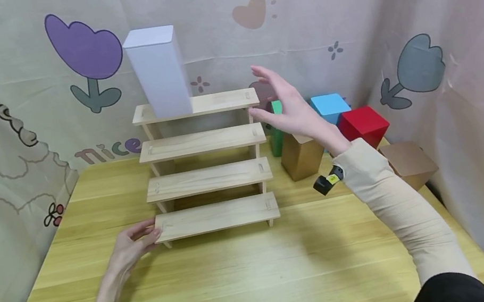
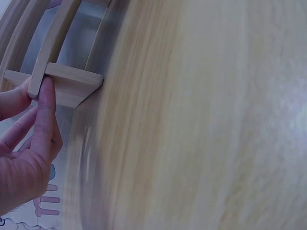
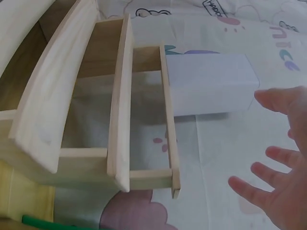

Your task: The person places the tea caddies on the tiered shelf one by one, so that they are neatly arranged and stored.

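Note:
A pale wooden step rack point(image 1: 208, 179) with several tiers stands on the table. On its top tier, toward the left end, a tall white box point(image 1: 160, 73) stands upright. My left hand point(image 1: 130, 246) pinches the left end of the lowest tier between thumb and fingers, as the left wrist view shows at the board end point(image 2: 39, 79). My right hand point(image 1: 289, 105) is raised beside the rack's upper right, fingers spread and holding nothing. In the right wrist view, the white box point(image 3: 211, 84) lies beyond the fingertips, apart from them.
Right of the rack are a brown box point(image 1: 300, 157), a green box point(image 1: 276, 137), a blue box point(image 1: 330, 104), a red box point(image 1: 364, 125) and a tan box point(image 1: 409, 159) near the table's right edge. A printed curtain point(image 1: 210, 27) hangs behind.

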